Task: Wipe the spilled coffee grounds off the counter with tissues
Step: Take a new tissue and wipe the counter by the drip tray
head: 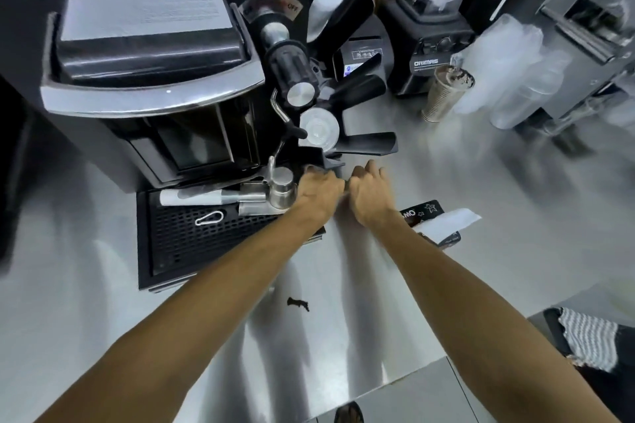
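A small dark clump of coffee grounds lies on the steel counter, near me and between my forearms. A black tissue pack with a white tissue sticking out lies to the right of my right wrist. Both hands reach forward to the foot of a black cup-and-lid rack. My left hand has its fingers curled on the rack's lower edge. My right hand is beside it, fingers curled under; what they hold is hidden. Neither hand touches the tissues or the grounds.
An espresso machine with a black drip tray fills the left; a steel pitcher stands on the tray by my left hand. A blender, plastic cups and a striped cloth are to the right.
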`<state>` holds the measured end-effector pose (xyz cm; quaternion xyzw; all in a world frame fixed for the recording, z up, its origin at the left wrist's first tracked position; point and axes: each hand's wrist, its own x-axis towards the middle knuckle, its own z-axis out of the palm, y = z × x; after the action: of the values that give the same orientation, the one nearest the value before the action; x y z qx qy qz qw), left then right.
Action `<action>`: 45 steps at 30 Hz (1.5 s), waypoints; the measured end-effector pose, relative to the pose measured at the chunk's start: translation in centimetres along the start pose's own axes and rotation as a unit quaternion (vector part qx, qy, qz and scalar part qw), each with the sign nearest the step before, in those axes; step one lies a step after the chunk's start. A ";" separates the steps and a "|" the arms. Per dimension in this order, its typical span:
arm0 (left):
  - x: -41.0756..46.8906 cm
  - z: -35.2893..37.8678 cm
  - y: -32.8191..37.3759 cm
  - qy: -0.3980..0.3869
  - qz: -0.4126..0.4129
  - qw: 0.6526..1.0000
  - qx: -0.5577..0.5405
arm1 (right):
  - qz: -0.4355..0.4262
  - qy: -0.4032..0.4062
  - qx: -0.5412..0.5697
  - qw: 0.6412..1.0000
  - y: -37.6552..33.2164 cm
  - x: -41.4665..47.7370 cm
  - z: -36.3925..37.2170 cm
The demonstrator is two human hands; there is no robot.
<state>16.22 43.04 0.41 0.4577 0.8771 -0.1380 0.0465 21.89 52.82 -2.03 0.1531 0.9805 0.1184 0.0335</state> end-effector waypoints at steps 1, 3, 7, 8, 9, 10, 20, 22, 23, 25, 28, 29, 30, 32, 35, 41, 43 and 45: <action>0.0 0.3 0.5 -0.012 0.000 1.000 -0.019 | 0.003 -0.004 -0.010 1.000 -0.5 -0.6 0.1; -0.3 0.9 1.8 -0.014 -0.001 0.999 -0.051 | 0.006 -0.015 -0.030 0.999 -1.0 -2.0 0.4; -2.5 1.0 3.5 -0.018 0.017 0.999 -0.027 | -0.001 -0.023 -0.061 0.998 -0.9 -4.6 0.6; -3.0 0.9 3.8 -0.025 0.020 0.999 -0.018 | -0.007 -0.029 -0.066 0.997 -0.8 -5.2 0.5; -3.6 0.8 4.2 -0.029 0.022 0.999 -0.001 | -0.013 -0.033 -0.067 0.997 -0.8 -5.8 0.3; -4.1 0.9 4.5 -0.036 0.023 0.999 0.017 | -0.017 -0.036 -0.066 0.997 -0.9 -6.2 0.3; -9.1 0.8 7.0 -0.040 0.084 0.991 0.095 | -0.069 -0.062 -0.079 0.992 -0.9 -11.8 -0.6; -10.1 1.0 7.3 -0.043 0.098 0.988 0.110 | -0.081 -0.063 -0.068 0.992 -1.0 -12.8 -0.6; -10.5 1.3 7.4 -0.045 0.102 0.988 0.111 | -0.082 -0.057 -0.063 0.993 -1.2 -13.3 -0.6; -11.2 1.6 7.3 -0.041 0.105 0.989 0.099 | -0.087 -0.047 -0.054 0.994 -1.8 -14.2 -0.9; -12.2 1.5 6.3 -0.032 0.095 0.994 0.050 | -0.091 -0.034 -0.036 0.995 -2.3 -14.9 -1.1; -12.5 1.5 5.8 -0.033 0.086 0.995 0.027 | -0.086 -0.022 -0.029 0.996 -2.3 -14.9 -1.2; -12.8 1.5 5.2 -0.032 0.074 0.997 0.002 | -0.074 -0.007 -0.021 0.997 -2.3 -14.7 -1.2; -13.1 1.8 4.1 -0.030 0.044 0.998 -0.041 | -0.034 0.042 -0.004 0.999 -2.4 -13.8 -1.1; -13.7 2.6 3.4 -0.012 0.002 0.997 -0.070 | 0.032 0.119 0.043 0.992 -2.6 -11.3 -1.0; -13.7 2.8 4.3 -0.009 0.005 1.000 -0.018 | 0.041 0.128 0.087 0.987 -3.4 -6.6 0.5; -13.5 2.5 4.7 -0.020 0.015 0.999 -0.022 | 0.030 0.129 0.090 0.987 -3.5 -5.8 1.0; -13.3 2.7 4.9 -0.012 0.019 1.000 -0.011 | 0.014 0.136 0.090 0.987 -3.5 -5.5 1.3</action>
<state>27.75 34.38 -0.39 0.4724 0.8689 -0.1326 0.0652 26.17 48.17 -3.96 0.1517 0.9804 0.0494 -0.1156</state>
